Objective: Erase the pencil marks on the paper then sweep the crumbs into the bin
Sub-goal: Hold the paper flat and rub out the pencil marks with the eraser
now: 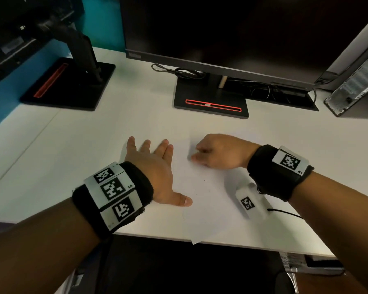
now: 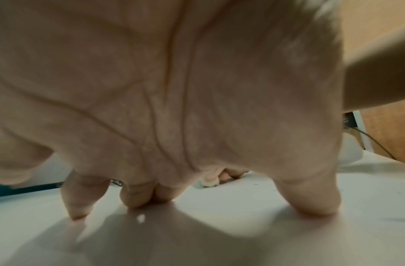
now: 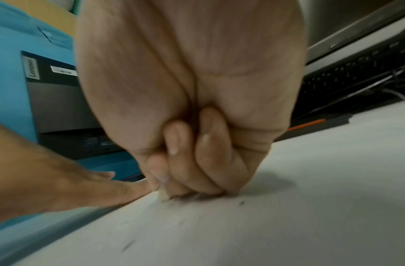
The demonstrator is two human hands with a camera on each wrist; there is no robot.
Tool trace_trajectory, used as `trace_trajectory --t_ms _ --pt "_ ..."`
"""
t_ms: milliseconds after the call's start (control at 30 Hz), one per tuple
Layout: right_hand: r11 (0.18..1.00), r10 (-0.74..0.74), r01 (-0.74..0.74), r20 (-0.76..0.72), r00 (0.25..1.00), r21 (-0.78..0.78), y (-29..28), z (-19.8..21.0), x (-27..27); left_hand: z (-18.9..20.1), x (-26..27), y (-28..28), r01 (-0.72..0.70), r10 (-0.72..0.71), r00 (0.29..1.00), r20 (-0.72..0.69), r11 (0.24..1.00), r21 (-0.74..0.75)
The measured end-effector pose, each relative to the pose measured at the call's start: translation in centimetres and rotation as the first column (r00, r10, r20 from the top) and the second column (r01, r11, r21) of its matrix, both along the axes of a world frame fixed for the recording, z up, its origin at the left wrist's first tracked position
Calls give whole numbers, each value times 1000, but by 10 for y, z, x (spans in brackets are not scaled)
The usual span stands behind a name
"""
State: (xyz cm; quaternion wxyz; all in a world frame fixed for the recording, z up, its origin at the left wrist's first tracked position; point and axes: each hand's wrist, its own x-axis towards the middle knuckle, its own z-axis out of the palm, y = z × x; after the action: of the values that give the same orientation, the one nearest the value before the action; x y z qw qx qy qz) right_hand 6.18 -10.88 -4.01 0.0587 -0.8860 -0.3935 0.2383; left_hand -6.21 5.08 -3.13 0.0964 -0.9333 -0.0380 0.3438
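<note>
A white sheet of paper lies on the white desk, one corner past the front edge. My left hand lies flat with straight spread fingers, pressing on the sheet's left side. My right hand is curled over the sheet's far part and pinches a small white eraser against the paper. From the left wrist view the eraser shows under the right fingertips. Faint pencil marks and dark crumbs dot the sheet. No bin is in view.
A monitor stand with a red slot sits behind the paper, another stand at the far left. Cables lie behind. A computer case stands at the right. The desk's front edge runs just below my wrists.
</note>
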Motion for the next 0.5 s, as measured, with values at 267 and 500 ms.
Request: trace_trajectory --t_ms 267,500 --pt "1000 20 -20 41 999 4 -2 4 0 0 0 -1 1 -1 1000 -5 1000 6" --pt "1000 8 -8 21 1000 25 -8 8 3 -1 1 -1 -2 2 1000 -8 1000 7"
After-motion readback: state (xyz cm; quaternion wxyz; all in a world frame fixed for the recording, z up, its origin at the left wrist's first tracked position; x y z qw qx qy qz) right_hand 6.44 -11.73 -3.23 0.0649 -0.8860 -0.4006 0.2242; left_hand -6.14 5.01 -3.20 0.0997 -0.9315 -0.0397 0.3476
